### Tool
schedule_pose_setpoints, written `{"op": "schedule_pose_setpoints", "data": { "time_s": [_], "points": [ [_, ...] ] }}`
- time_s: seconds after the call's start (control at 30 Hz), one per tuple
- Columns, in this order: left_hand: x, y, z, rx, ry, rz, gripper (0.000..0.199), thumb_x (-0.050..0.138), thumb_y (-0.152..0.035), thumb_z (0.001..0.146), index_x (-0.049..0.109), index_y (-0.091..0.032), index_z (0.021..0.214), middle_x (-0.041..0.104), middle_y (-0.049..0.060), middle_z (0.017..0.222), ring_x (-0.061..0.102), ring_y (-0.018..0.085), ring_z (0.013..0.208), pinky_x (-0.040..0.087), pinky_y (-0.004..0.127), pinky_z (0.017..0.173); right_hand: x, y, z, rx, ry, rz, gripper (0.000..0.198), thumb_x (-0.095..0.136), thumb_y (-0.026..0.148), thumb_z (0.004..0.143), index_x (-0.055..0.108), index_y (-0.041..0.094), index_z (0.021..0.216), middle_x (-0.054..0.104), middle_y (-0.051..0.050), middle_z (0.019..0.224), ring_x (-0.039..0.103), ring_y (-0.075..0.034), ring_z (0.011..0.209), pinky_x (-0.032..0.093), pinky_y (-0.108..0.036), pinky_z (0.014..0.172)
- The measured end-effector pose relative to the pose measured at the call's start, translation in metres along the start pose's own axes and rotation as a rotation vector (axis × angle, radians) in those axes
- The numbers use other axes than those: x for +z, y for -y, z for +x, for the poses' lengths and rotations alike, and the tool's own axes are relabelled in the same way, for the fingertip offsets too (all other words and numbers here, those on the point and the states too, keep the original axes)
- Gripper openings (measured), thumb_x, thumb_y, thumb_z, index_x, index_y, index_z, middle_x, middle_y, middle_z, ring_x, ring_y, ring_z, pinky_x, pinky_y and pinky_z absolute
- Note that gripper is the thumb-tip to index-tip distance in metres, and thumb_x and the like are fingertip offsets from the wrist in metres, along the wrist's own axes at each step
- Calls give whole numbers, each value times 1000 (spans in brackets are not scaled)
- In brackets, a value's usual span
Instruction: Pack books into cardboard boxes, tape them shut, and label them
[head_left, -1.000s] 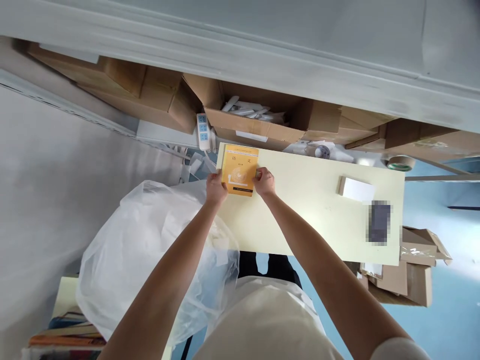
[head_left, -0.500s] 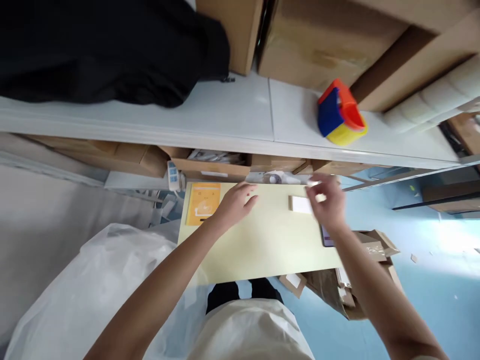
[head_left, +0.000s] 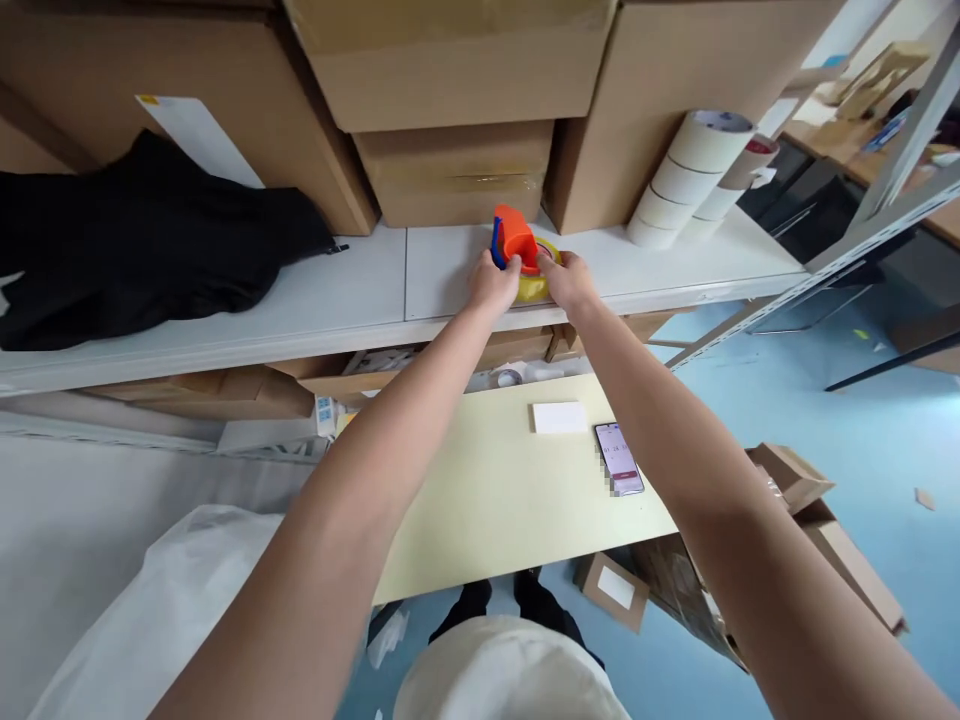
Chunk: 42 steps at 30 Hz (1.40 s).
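On the grey shelf stands a tape dispenser (head_left: 516, 238) in orange-red and blue, with a roll of yellow tape (head_left: 534, 288) in it. My left hand (head_left: 493, 284) grips its left side, thumb near the orange part. From the other side, my right hand (head_left: 568, 280) has its fingers closed against the tape roll. Both arms reach over the pale yellow table (head_left: 495, 490). A white block-shaped stack (head_left: 559, 417) lies near the table's back edge, and a phone (head_left: 619, 458) with a lit screen is to its right.
Large cardboard boxes (head_left: 457, 70) line the back of the shelf (head_left: 337, 285). Black cloth (head_left: 150, 245) lies at the left, and stacked white tape rolls (head_left: 675, 185) stand at the right. Opened cartons (head_left: 847, 560) sit on the blue floor; white plastic (head_left: 172, 600) is at lower left.
Both hands have moved up from above the table to the shelf and closed on the tape dispenser. The view has shifted toward the shelf's right part.
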<state>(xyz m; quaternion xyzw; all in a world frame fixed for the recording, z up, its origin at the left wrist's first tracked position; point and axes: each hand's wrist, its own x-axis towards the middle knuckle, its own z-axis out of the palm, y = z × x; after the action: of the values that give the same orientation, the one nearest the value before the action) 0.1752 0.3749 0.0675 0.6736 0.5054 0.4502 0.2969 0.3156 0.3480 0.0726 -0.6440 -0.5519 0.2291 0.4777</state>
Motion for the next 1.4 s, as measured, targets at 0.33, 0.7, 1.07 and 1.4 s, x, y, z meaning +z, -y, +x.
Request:
{"op": "schedule_pose_setpoints", "data": {
  "time_s": [0.33,0.7,1.07,1.4],
  "points": [
    [-7,-55,-205,13,47,-116,52,53,-40,88,39,-25,135,55,10,126,57,22,109,52,32,84,-74,-13,-194,50,44,123,57,57,52,78,45,23,126,59,-9,112,60,-19,79,51,-34,68],
    [76,81,-370,-554,168,-232,52,62,-18,74,49,-14,124,49,16,124,58,22,104,56,33,78,-34,-175,-347,507,297,51,68,61,49,71,42,17,128,51,-14,125,60,-14,68,53,-35,72],
    [99,123,-382,-651,212,-141,51,63,-14,74,49,-12,123,47,17,121,56,22,105,51,37,87,-17,-221,-360,575,345,-26,72,61,46,75,37,17,136,45,-18,127,63,-17,76,54,-40,80],
    [98,133,-392,-658,246,4,55,64,-28,77,46,-14,126,51,17,121,57,23,105,53,31,75,-40,-234,-352,595,230,-138,70,45,51,83,35,11,141,58,-15,107,61,-22,79,49,-39,80]
  ]
}}
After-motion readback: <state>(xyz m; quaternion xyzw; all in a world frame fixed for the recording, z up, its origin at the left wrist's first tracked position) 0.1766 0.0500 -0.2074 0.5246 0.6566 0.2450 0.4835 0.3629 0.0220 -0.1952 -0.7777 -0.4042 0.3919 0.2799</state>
